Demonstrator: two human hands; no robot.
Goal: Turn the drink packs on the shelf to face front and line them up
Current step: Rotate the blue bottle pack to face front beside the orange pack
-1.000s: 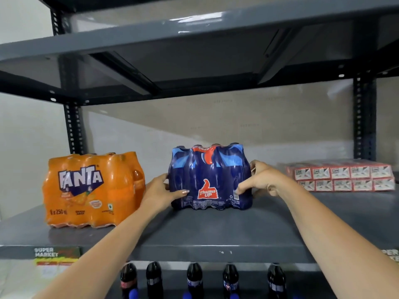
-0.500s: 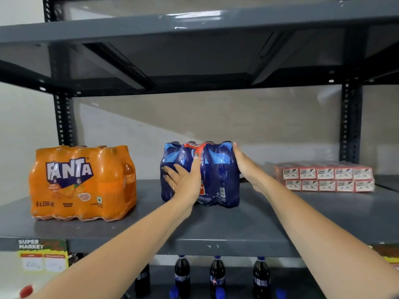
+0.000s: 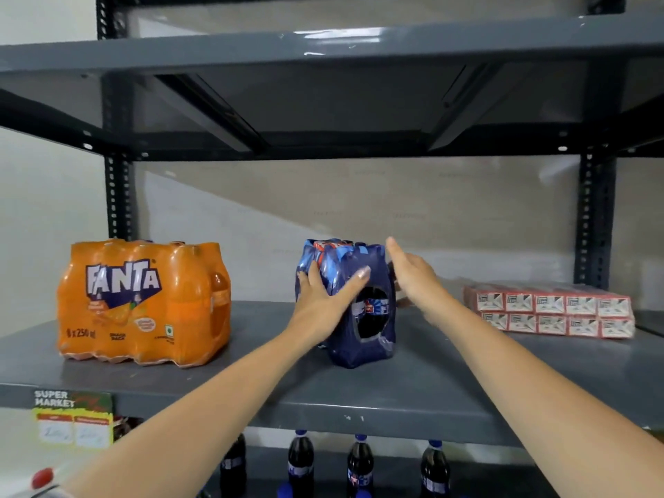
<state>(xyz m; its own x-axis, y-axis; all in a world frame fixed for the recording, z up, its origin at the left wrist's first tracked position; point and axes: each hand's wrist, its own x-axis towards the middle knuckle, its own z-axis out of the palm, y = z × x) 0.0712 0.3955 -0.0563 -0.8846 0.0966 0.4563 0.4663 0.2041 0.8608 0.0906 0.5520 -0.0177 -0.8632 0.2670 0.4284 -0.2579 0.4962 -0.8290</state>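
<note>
A dark blue Thums Up pack point(image 3: 363, 332) stands mid-shelf, turned so its narrow end with an oval opening faces me. My left hand point(image 3: 325, 300) lies spread over its front left corner, fingers wrapped onto the wrap. My right hand point(image 3: 413, 273) is flat with straight fingers against the pack's right rear side. The orange Fanta pack point(image 3: 142, 303) stands to the left, logo facing front, apart from the blue pack. Both rest on the grey shelf point(image 3: 413, 393).
A flat pack of red and white cartons point(image 3: 549, 310) lies at the right of the shelf. Upright posts point(image 3: 591, 217) frame the bay, with another shelf board above. Dark cola bottles point(image 3: 359, 465) stand on the shelf below. A price label point(image 3: 72, 418) hangs at the front left edge.
The blue pack has been rotated from logo-front to narrow end forward. My left hand slid across its front to the left corner; my right hand moved to its back right side.
</note>
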